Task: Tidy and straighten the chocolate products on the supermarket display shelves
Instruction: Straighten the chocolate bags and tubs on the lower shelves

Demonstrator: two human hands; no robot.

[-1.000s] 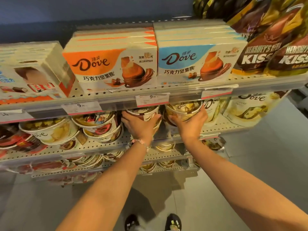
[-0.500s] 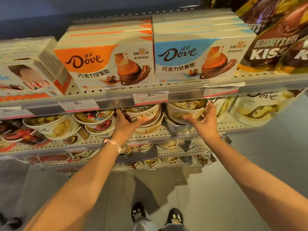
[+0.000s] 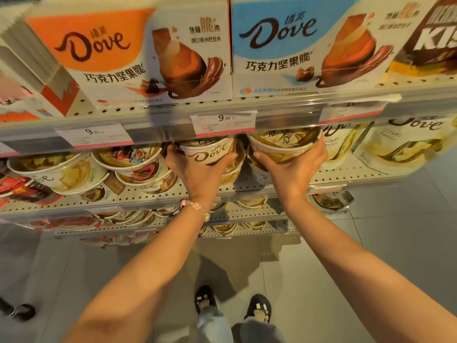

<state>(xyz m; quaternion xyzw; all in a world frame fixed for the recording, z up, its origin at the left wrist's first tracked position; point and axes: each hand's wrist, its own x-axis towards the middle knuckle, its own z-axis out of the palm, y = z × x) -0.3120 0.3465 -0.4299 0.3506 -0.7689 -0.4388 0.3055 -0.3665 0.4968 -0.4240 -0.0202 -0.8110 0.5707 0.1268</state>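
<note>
The left hand (image 3: 197, 174) cupped a cream round paper Dove tub (image 3: 206, 151); the right hand (image 3: 291, 167) gripped a brown-swirled neighbouring tub (image 3: 284, 144). Both topped stacks on the perforated metal middle shelf (image 3: 346, 173), seemingly being squared forward.

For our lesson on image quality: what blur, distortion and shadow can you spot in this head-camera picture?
Head view: wide-angle bending curves the shelf edge; motion blur smears the left cups; warm dim light; the tub in the left hand stays readable; shadow falls on the floor.

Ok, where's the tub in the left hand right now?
In the head view, the tub sits centre frame, under the 9.90 price tag, gripped by the left hand, beside the right hand's tub.
</note>
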